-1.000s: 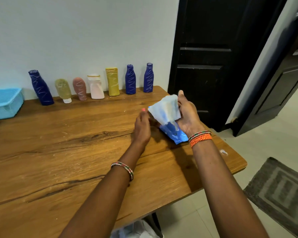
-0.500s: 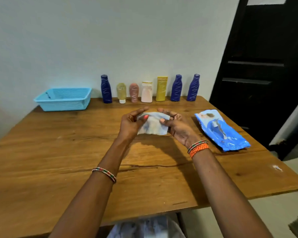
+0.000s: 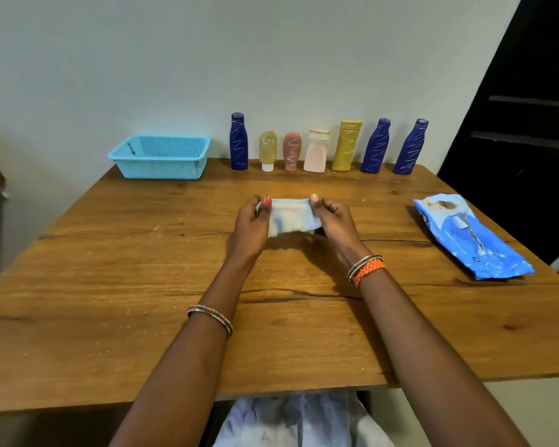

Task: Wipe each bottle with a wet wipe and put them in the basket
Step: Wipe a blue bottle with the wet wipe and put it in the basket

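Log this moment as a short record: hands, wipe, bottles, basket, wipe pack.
left hand: pinches the wet wipe's left edge
right hand: pinches its right edge
wet wipe: stretched between both hands above the wooden table
bottles: seven, upright in a row by the wall, untouched
blue basket: far left of the row, no bottle inside
wipe pack: lying flat at the table's right edge

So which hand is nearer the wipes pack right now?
The right hand. It grips the wet wipe mid-table, with bare wood between it and the wipes pack on its right. The left hand sits farther away, beyond the wipe.
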